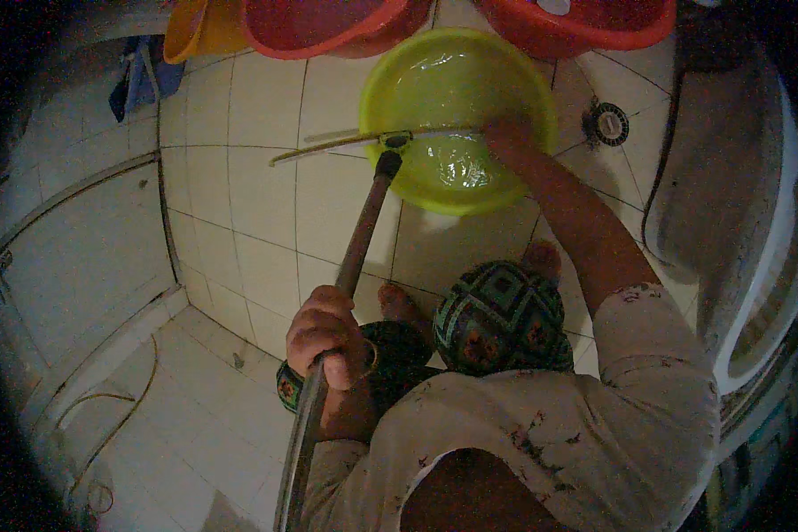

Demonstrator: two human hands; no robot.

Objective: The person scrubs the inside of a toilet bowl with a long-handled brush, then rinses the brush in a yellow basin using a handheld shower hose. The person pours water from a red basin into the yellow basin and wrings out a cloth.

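Note:
My left hand [326,339] is wrapped around the long pole [359,246] of a floor squeegee. At the pole's far end, the squeegee's thin blade [332,147] lies across a yellow-green plastic basin [462,206], with its left end jutting past the rim over the floor. Water [465,169] glints inside the basin. Over the basin's right half, my right hand [509,136] is at the blade's right end. That hand is dark and blurred, so its fingers and grip cannot be made out.
Two red basins [346,40] [578,43] and an orange tub [203,40] stand beyond the green one. A round floor drain [610,124] is set in the tiles to the right. A blue cloth [143,76] hangs at upper left. A thin hose [123,422] lies at lower left.

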